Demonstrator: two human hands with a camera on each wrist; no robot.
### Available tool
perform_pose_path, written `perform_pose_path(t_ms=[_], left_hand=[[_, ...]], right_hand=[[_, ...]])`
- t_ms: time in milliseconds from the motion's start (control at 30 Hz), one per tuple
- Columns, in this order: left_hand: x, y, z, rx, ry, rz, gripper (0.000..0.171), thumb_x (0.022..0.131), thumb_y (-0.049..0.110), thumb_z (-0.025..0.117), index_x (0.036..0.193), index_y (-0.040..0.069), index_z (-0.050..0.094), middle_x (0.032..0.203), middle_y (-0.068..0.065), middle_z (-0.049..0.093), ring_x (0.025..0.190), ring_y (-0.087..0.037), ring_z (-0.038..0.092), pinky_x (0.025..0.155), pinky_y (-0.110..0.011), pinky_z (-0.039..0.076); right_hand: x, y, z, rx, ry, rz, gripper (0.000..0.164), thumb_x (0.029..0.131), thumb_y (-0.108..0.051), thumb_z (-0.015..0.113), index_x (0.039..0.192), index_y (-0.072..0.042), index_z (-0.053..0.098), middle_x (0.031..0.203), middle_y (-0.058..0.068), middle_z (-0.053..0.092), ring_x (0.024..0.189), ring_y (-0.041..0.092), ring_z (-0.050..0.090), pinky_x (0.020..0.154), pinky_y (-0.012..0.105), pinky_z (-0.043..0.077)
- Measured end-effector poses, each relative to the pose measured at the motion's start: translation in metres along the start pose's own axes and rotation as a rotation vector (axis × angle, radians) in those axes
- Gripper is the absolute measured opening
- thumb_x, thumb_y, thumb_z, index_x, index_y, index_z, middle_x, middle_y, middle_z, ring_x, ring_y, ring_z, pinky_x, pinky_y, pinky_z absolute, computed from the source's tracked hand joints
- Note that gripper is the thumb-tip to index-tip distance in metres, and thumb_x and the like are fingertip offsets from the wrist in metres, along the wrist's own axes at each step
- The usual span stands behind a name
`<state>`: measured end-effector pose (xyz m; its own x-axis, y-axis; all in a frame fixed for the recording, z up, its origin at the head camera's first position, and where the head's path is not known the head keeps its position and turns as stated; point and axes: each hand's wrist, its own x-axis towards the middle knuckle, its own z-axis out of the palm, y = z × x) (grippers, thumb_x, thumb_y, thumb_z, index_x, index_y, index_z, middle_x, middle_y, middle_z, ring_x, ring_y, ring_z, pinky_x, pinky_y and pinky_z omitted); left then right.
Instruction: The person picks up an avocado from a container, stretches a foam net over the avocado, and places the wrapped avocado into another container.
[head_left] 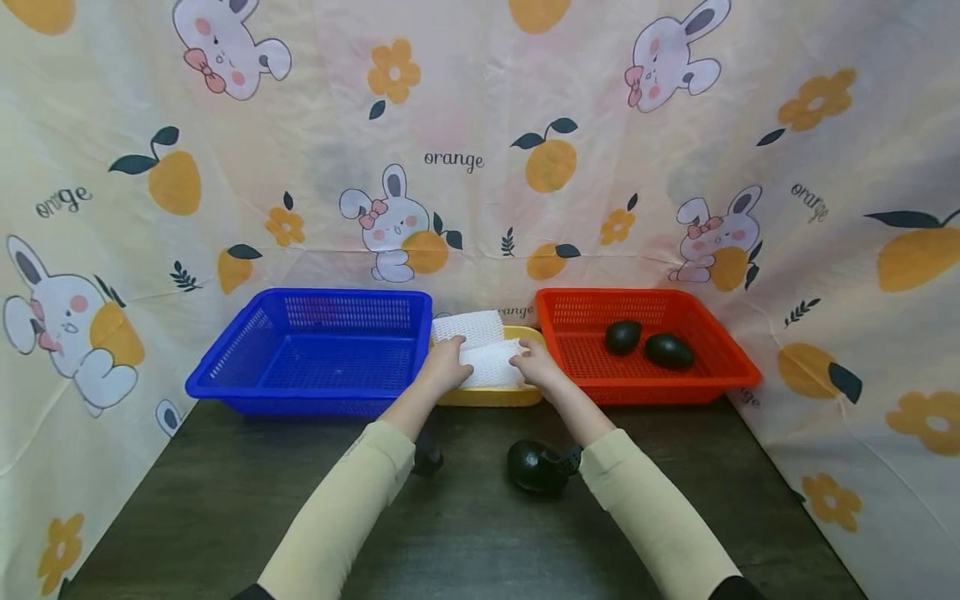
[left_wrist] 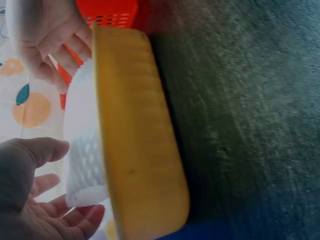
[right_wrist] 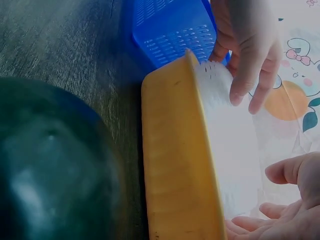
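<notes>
Two white foam nets lie in the yellow basket (head_left: 491, 399): a bumpy rear net (head_left: 480, 326) and a smoother-looking front net (head_left: 491, 367). They rise above its rim, which probably makes their edges easy to reach from either side.

The left hand (head_left: 444, 363) is at one end of the nets, its thumb spread well away from loosely bent fingers; in the left wrist view the fingertips meet the foam's corner, without closing round it. The right hand (head_left: 537, 367) faces it from the opposite end, likewise relaxed and ungrasping, its fingertips at the foam's edge; light contact there is hard to tell. Taking opposite ends likely suits so soft a material, which could sag if held from one side.

The yellow basket sits between the blue basket (head_left: 300, 405) and the red basket (head_left: 637, 392), presumably so that all three fall within both arms' reach. The red one holds a left avocado (head_left: 622, 337) and a right avocado (head_left: 670, 352). A loose avocado (head_left: 531, 467) rests on the dark tabletop (head_left: 465, 550) near the right wrist, perhaps kept close for convenience.
</notes>
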<state>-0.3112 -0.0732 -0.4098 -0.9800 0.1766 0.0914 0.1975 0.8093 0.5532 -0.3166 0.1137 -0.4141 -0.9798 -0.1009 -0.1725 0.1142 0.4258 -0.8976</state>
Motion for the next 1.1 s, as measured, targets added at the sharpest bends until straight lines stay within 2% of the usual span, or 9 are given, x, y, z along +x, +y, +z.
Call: perform_pose_path(t_ms=[133,300,533,700,933,1100], left_hand=[[-0.003,-0.003,0.003,0.000,0.015,-0.017,0.052,0.086,0.010,0.064,0.135,-0.003,0.049,0.129,-0.026,0.051,0.120,-0.038,0.048,0.100,-0.047,0.037],[-0.002,-0.003,-0.001,-0.012,0.077,0.001,0.044,0.086,0.006,0.063,0.128,-0.005,0.055,0.121,-0.024,0.058,0.114,-0.036,0.054,0.096,-0.044,0.041],[0.000,-0.005,-0.002,-0.118,0.105,-0.011,0.034,0.086,0.008,0.063,0.119,-0.002,0.063,0.118,-0.019,0.063,0.111,-0.033,0.056,0.094,-0.042,0.042],[0.001,-0.006,-0.006,-0.206,0.140,0.021,0.028,0.086,0.008,0.064,0.112,-0.001,0.067,0.114,-0.018,0.065,0.109,-0.032,0.058,0.092,-0.041,0.044],[-0.001,-0.008,-0.012,-0.286,0.106,0.014,0.026,0.088,0.011,0.066,0.111,0.000,0.069,0.112,-0.015,0.066,0.111,-0.030,0.057,0.093,-0.042,0.043],[-0.002,-0.009,-0.018,-0.300,0.098,0.026,0.026,0.089,0.013,0.066,0.112,0.001,0.069,0.113,-0.014,0.066,0.114,-0.030,0.055,0.096,-0.043,0.041]], right_hand=[[0.001,0.005,0.003,0.006,0.023,0.019,0.054,0.095,-0.010,0.053,0.144,-0.002,0.035,0.138,0.026,0.041,0.116,0.033,0.046,0.087,0.042,0.046],[0.002,0.000,0.005,0.000,0.070,-0.007,0.052,0.094,-0.006,0.053,0.143,-0.002,0.037,0.134,0.025,0.044,0.108,0.032,0.048,0.083,0.041,0.047],[0.001,-0.001,0.005,-0.028,0.145,-0.056,0.050,0.090,0.002,0.055,0.138,0.001,0.043,0.126,0.025,0.050,0.115,0.033,0.048,0.090,0.043,0.043],[0.003,-0.004,0.002,0.022,0.203,-0.094,0.048,0.088,0.004,0.056,0.135,0.002,0.046,0.120,0.025,0.055,0.110,0.032,0.051,0.087,0.042,0.044],[-0.001,-0.006,-0.001,0.074,0.214,-0.100,0.047,0.089,0.003,0.059,0.135,-0.001,0.049,0.112,0.021,0.058,0.088,0.026,0.054,0.066,0.030,0.047],[-0.007,-0.010,-0.003,0.106,0.217,-0.120,0.047,0.089,0.002,0.061,0.134,-0.003,0.050,0.108,0.020,0.059,0.085,0.023,0.054,0.064,0.027,0.046]])
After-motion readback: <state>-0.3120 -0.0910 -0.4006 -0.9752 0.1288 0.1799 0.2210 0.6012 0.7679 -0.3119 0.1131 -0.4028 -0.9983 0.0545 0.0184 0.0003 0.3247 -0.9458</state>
